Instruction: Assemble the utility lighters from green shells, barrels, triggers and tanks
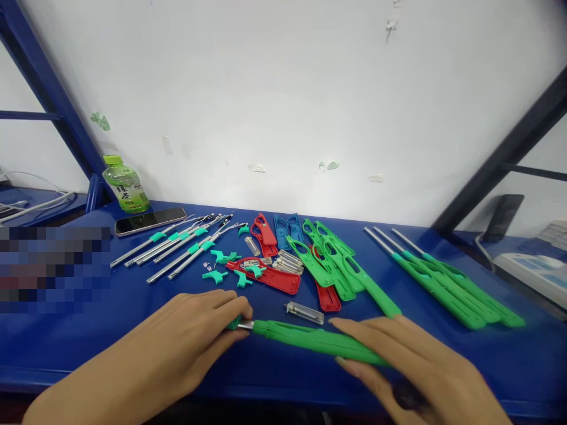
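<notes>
My left hand (208, 324) pinches a teal collar on the metal tube (245, 324) of a long-nosed gas lighter; the fingers cover most of the tube. The lighter's green handle (301, 339) lies level above the front of the table, and my right hand (411, 348) closes round its rear end. Below my right palm shows a dark rounded object (407, 394), too blurred to name. Just behind the handle rests a clear fuel tank (305, 313). Another green handle piece (372, 289) reaches toward my right knuckles. Teal triggers (215, 276) lie beyond my left hand.
Metal lighter tubes with wires (177, 248) lie at left, near a phone (150, 221) and a green bottle (126, 186). Red (277, 278), blue (287, 230) and green handle shells (312, 262) fill the middle. Three green lighters (447, 286) lie at right. A white wall (287, 106) stands behind.
</notes>
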`<state>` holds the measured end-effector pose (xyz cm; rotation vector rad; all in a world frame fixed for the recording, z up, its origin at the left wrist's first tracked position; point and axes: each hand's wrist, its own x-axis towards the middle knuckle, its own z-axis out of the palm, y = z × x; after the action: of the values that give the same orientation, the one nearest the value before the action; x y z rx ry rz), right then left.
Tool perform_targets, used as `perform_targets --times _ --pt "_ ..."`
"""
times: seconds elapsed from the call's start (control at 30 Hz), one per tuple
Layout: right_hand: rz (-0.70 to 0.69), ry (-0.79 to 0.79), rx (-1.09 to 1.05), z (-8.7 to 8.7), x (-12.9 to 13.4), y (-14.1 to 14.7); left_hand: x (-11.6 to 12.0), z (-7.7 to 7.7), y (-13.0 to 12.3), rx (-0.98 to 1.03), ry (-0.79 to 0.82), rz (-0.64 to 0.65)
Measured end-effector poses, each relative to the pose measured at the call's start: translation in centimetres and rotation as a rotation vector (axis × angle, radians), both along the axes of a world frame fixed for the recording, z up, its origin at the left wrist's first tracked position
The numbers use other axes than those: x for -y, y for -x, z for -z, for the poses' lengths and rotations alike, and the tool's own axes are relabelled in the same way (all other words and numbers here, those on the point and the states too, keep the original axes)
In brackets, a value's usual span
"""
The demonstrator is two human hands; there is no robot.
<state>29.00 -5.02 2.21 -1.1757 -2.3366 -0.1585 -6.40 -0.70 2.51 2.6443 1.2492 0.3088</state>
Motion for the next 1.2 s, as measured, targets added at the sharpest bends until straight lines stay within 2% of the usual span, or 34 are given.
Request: perform_targets --times 0.13,0.37,0.47,0.57,0.63,0.73,0.87,1.07,1.2 --pt "-0.017 0.158 0.005 0.5 -0.5 1.6 -0.8 0.3 0.2 0.02 0.003 -0.033" --pt "-0.008 0.218 -0.004 1.9 -1.1 2.7 -1.3 1.1 0.0 0.015 -0.046 0.002" --pt "-0.015 0.253 -0.002 2.1 -1.3 2.9 -0.8 0.6 -0.7 0.033 -0.111 0.053" --pt "-0.019 0.316 -0.018 1.8 -1.3 3.1 -0.3 -0.3 -1.6 0.025 -0.106 0.139" --pt "-0.011 0.334 -0.037 1.6 -1.2 3.1 -0.2 -0.7 -2.1 0.021 -0.122 0.153" --pt "0.012 0.356 -0.034 1.7 -1.2 3.0 -0.2 -0.8 -2.5 0.027 -0.164 0.158" --pt "0.028 0.407 -0.011 2.3 -1.2 2.9 0.0 -0.8 -2.6 -0.009 -0.122 0.198" --pt "0.036 0.444 -0.03 2.3 -1.2 3.0 0.2 0.3 -2.7 0.015 -0.171 0.204" --pt "0.045 0.476 -0.056 2.1 -1.3 3.0 -0.2 1.0 -3.2 -0.036 -0.241 0.202"
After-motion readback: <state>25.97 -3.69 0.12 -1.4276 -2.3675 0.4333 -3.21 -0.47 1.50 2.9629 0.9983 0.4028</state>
